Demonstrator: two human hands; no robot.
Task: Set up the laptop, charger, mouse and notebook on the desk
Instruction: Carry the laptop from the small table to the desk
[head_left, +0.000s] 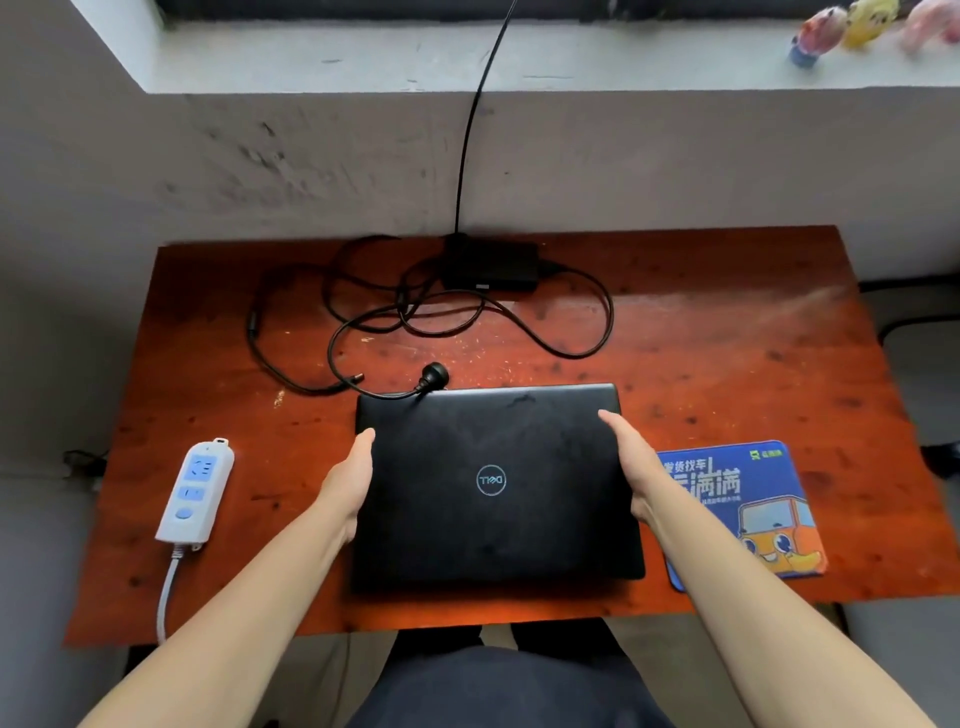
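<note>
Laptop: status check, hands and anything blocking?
Left hand and right hand flat against side edges of laptop, fingers straight. Lid shut, logo up. Charger plug sits at its far edge, lead across the left corner.

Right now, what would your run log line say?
laptop: lid closed; left hand: against its left edge; right hand: against its right edge; charger: behind laptop; mouse pad: right of laptop

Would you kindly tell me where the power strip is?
Head view: the white power strip lies on the desk, left of the closed laptop.
</note>
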